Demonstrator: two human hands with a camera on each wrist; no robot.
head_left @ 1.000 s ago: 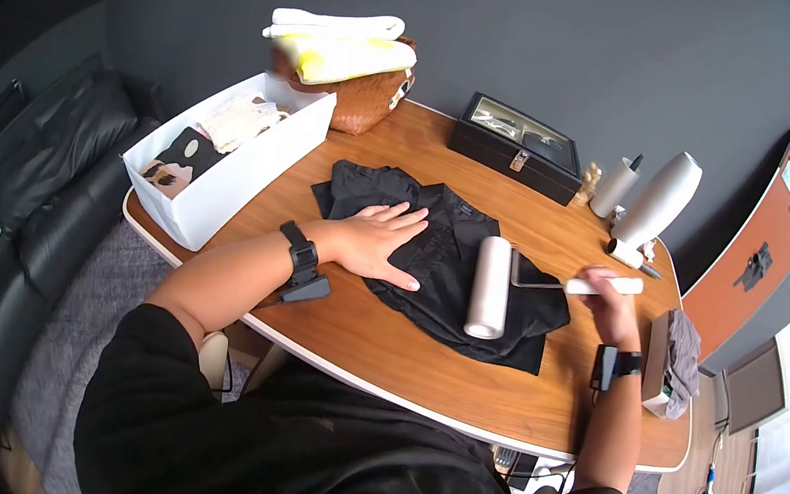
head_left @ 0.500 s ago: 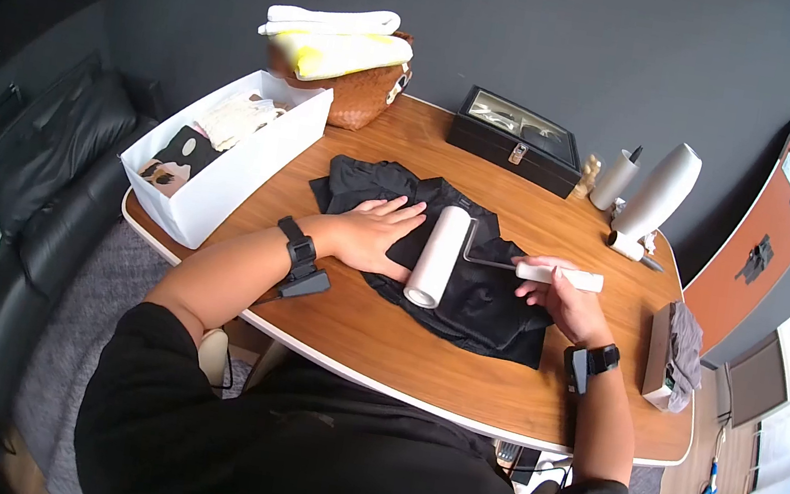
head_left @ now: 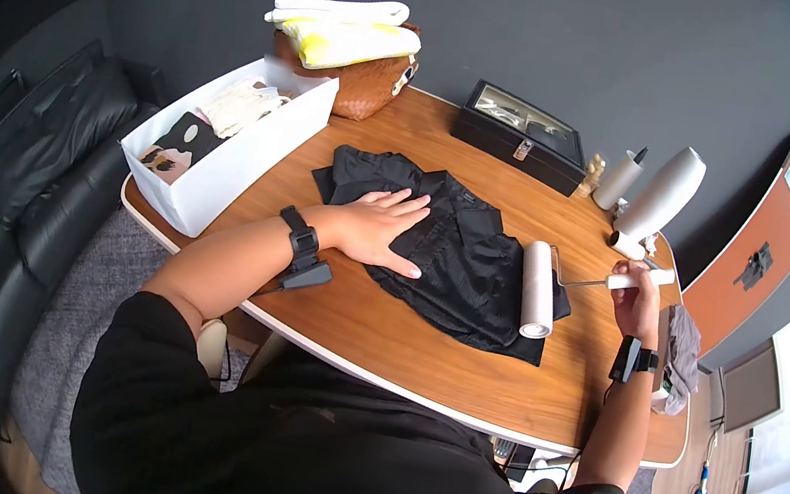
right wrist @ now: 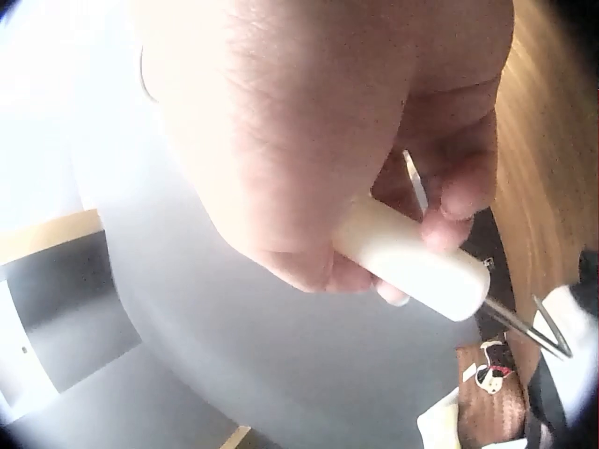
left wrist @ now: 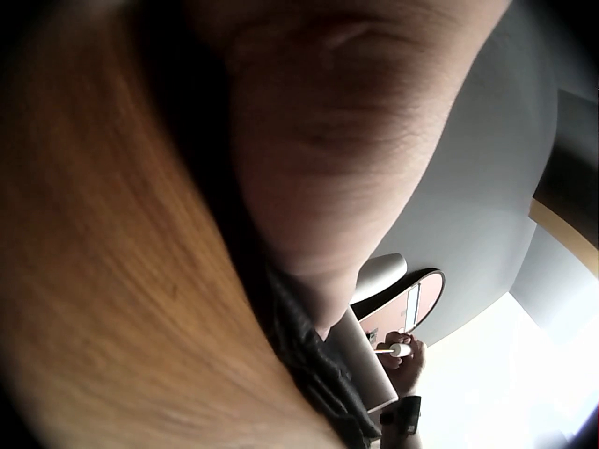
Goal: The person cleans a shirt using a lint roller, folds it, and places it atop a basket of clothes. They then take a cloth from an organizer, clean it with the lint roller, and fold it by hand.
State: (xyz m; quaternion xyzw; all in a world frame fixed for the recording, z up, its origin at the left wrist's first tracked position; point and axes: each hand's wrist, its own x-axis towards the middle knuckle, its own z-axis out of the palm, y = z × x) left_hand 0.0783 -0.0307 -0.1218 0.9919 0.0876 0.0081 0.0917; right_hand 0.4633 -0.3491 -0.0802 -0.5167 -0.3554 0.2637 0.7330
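A black garment (head_left: 470,288) lies spread on the wooden table (head_left: 381,346). My left hand (head_left: 377,229) rests on its left part, fingers straight and spread. In my right hand (head_left: 639,307) is the white handle (right wrist: 412,262) of a lint roller (head_left: 537,292), gripped between curled fingers and thumb. A thin metal rod joins handle and roll. The roll overlaps the garment's right end in the head view. Seen from the left wrist, the thumb (left wrist: 318,187) presses beside the black cloth (left wrist: 314,365).
To the left stands a white box (head_left: 255,167) of folded clothes. Behind it are a brown woven basket (head_left: 367,86) with towels, a black glass-topped case (head_left: 522,134) and a hair dryer (head_left: 663,194). At the right edge sits a box with grey cloth (head_left: 682,348).
The lint roller first moved left over the garment, toward my left hand, then back right to the garment's right end. My left hand stays in place on the cloth.
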